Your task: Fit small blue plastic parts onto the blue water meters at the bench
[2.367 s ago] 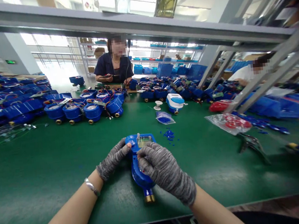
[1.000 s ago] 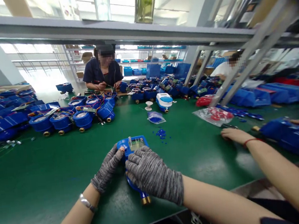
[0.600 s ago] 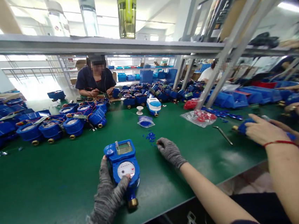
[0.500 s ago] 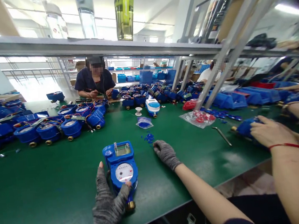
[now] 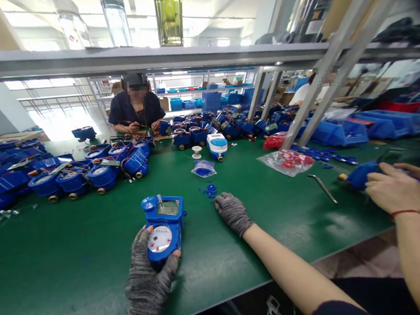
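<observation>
A blue water meter with a round dial and a small display lies on the green table in front of me. My left hand, in a grey knitted glove, grips its lower body from below. My right hand, gloved the same way, rests with curled fingers on the table to the right of the meter, just short of a scatter of small blue parts. I cannot make out whether its fingers pinch anything.
Rows of open blue meters stand at back left. A white-topped meter, a small white spool, and bags of blue and red parts lie farther back. A metal key lies right. A co-worker's hand holds a blue meter.
My right hand left the meter and reached right toward the small blue parts. My left hand slid down to grip the meter's lower body and tilted it. The co-worker's arm moved in.
</observation>
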`<state>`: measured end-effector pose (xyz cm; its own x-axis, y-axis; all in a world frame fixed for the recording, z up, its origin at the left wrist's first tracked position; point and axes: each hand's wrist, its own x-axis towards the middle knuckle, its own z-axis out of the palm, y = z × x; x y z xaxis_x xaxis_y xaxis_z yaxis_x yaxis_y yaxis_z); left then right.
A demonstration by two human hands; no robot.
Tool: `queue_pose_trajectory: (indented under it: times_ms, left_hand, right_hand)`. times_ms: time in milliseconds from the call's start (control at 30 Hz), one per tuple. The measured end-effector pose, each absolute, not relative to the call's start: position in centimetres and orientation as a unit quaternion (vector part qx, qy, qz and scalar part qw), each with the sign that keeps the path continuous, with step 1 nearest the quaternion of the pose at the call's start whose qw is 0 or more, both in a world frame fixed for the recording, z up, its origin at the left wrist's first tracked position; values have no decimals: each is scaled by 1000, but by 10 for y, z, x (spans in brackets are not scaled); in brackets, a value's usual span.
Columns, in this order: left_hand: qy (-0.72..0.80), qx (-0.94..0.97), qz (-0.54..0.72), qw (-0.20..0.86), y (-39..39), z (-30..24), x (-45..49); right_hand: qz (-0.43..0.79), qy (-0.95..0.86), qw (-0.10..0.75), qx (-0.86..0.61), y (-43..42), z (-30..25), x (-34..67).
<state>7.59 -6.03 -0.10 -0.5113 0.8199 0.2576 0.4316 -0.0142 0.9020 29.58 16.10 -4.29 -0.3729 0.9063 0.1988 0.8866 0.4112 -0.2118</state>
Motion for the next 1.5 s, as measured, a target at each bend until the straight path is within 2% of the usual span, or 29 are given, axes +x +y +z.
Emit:
queue_pose_trajectory:
  times_ms: [500, 667, 767, 1000, 1300, 1400, 1500]
  left_hand:
    - [690, 467, 543, 110, -55, -19, 78]
    - [684, 469, 555, 70, -51, -24, 78]
    - [687, 471, 550, 56, -51, -24, 78]
    - [694, 479, 537, 34, -52, -23, 79]
    - [694, 493, 522, 51, -51, -22, 75]
    - [686, 512, 516, 25, -49, -22, 74]
    - [690, 496, 526, 42, -49, -21, 73]
  right_hand:
    - [74, -809, 202, -547, 159, -32, 293]
    - [129, -836, 340, -411, 125, -21, 254]
    - [141, -842, 370, -366, 110, -14, 231]
    - [135, -862, 311, -377, 106, 1, 221]
    - [-42, -946, 160, -278, 98, 10, 230]
    - [35, -938, 197, -284, 100, 6, 238]
    - [290, -841, 273, -365, 108, 2, 238]
